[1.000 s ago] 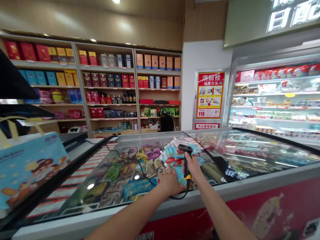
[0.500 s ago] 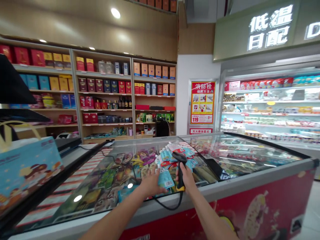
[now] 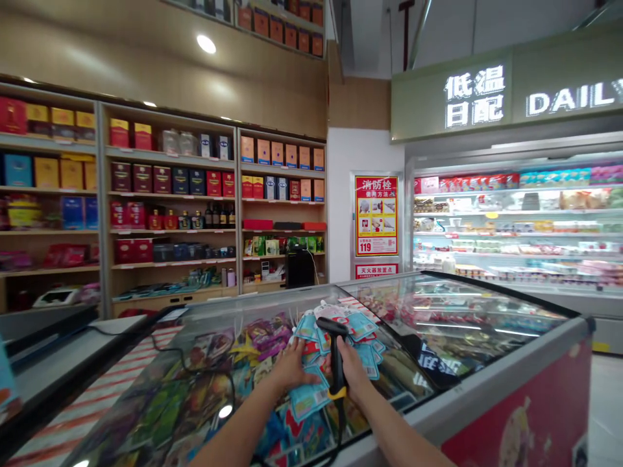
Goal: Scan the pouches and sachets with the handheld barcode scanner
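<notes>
My right hand [image 3: 351, 370] is wrapped round the handle of a black and yellow barcode scanner [image 3: 335, 353], held upright with its head over a heap of packets. My left hand [image 3: 291, 366] lies with fingers stretched out at the left side of the heap, next to a light-blue packet [image 3: 307, 397]. Whether it presses on that packet I cannot tell. The other blue, white and red packets [image 3: 361, 323] are spread on the glass lid of a chest freezer [image 3: 204, 402]. Through the glass show bagged goods in purple, yellow and green.
A black cable [image 3: 182, 357] runs across the glass on the left. On the right half of the lid lies a dark item with white lettering [image 3: 438, 363]. Shelves of boxes [image 3: 180, 181] and a lit display fridge [image 3: 516, 227] stand behind.
The view has turned right and tilted up slightly. The blue gift bag at the left has almost left the picture. My right hand still grips the scanner; my left hand stays by the packets.
</notes>
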A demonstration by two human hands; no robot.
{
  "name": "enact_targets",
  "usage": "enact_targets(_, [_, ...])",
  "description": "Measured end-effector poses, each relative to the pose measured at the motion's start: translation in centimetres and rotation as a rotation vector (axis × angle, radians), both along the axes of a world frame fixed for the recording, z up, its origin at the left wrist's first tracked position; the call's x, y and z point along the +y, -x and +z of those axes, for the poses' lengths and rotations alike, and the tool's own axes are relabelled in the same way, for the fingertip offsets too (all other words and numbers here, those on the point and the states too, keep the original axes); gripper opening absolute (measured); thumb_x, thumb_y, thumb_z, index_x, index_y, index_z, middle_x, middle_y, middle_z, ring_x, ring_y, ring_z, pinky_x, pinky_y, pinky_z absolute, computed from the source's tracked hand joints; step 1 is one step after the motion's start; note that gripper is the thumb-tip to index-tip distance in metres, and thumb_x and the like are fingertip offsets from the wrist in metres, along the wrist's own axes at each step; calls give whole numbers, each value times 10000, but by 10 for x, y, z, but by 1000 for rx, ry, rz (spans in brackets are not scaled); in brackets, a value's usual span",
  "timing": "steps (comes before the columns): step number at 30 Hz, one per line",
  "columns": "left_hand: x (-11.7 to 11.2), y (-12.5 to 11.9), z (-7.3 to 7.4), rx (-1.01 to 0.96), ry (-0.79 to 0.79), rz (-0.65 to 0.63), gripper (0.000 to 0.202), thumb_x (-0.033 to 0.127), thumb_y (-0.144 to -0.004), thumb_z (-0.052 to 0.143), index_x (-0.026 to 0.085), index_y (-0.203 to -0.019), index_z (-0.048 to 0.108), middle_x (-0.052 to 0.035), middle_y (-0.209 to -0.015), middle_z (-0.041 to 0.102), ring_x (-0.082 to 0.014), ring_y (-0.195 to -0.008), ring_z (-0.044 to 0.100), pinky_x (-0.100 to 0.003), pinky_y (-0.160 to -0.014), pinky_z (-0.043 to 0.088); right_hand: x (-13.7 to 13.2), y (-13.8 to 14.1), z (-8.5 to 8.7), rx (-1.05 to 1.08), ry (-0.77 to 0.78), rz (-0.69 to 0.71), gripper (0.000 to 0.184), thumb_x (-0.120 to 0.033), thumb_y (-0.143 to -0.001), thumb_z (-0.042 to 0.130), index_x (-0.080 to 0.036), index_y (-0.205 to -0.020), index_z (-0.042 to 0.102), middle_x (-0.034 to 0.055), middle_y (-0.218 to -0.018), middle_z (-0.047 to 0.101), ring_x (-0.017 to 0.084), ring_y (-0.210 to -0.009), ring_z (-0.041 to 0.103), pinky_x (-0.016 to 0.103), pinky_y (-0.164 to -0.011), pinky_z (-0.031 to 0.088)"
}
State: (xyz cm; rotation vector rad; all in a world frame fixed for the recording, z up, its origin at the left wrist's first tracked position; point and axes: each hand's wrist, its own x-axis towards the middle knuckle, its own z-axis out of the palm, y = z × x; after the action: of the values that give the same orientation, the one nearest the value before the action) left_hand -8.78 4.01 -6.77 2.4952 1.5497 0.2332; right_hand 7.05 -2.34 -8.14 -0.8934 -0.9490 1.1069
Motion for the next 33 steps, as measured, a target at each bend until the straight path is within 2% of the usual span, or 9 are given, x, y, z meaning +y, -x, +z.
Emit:
enact_targets(4, [13, 0, -2, -25, -23, -41, 1179, 598, -512, 688, 107, -1459, 185, -195, -1514, 160, -309, -1400, 136, -429, -1124, 151, 13, 7, 2, -15, -1, -18, 540, -721, -673, 542, -181, -692, 554, 12, -486, 598, 151, -388, 546, 235, -374, 377])
enact_targets(8, [21, -2, -1, -76, -47, -73, 1087, 563, -531, 697, 170, -1441, 250, -164, -1508, 217, -309, -1384, 204, -427, -1116, 185, 20, 8, 4, 1, -27, -34, 537, -719, -659, 558, -184, -643, 536, 4, -465, 587, 145, -370, 541, 222, -349, 356])
enact_targets(13, [17, -7, 8, -88, -67, -70, 1001, 534, -578, 673, 166, -1424, 283, -157, -1484, 287, -278, -1372, 254, -405, -1110, 206, 17, 5, 10, 29, -20, -35, 549, -727, -646, 561, -180, -600, 530, -2, -422, 559, 128, -332, 503, 214, -338, 347])
enact_targets(18, [-22, -4, 20, -35, -113, 137, 946, 591, -640, 580, 113, -1410, 310, -206, -1487, 247, -351, -1340, 294, -477, -1054, 289, -6, -6, 12, -14, 9, -26, 529, -688, -675, 574, -161, -625, 570, 8, -427, 564, 118, -339, 500, 208, -361, 357])
enact_targets(22, [-63, -3, 19, 63, -30, 68, 1066, 627, -552, 629, 136, -1432, 280, -206, -1498, 214, -403, -1357, 217, -553, -1043, 268, -40, -28, 10, 38, 60, -132, 463, -628, -678, 626, -169, -696, 573, 3, -467, 584, 139, -376, 532, 226, -371, 375])
enact_targets(24, [-73, -5, 18, 124, -15, 48, 1011, 579, -569, 639, 141, -1421, 315, -200, -1495, 228, -425, -1356, 190, -586, -1036, 249, -51, -38, 8, 118, 89, -149, 447, -604, -651, 665, -187, -777, 567, -3, -527, 615, 161, -424, 568, 246, -387, 402])
enact_targets(28, [-65, -3, 22, 135, -50, 162, 800, 494, -638, 624, 164, -1344, 444, -219, -1449, 319, -439, -1284, 342, -567, -973, 340, -51, -41, 6, 133, 108, -191, 472, -631, -629, 661, -200, -777, 538, -20, -506, 592, 167, -413, 563, 258, -390, 407])
enact_targets(31, [-49, 9, 28, 81, -17, 173, 817, 423, -613, 675, 139, -1337, 429, -241, -1362, 435, -378, -1170, 504, -460, -927, 420, -44, -36, 6, 115, 74, -197, 473, -650, -641, 636, -201, -746, 529, -18, -497, 582, 159, -402, 549, 258, -395, 407])
enact_targets(33, [-42, 17, 30, 22, -18, 186, 854, 407, -605, 693, 104, -1344, 391, -236, -1271, 528, -336, -1118, 555, -398, -907, 438, -41, -32, 5, 100, 64, -190, 457, -640, -655, 631, -202, -731, 528, -15, -495, 580, 157, -407, 548, 256, -397, 405])
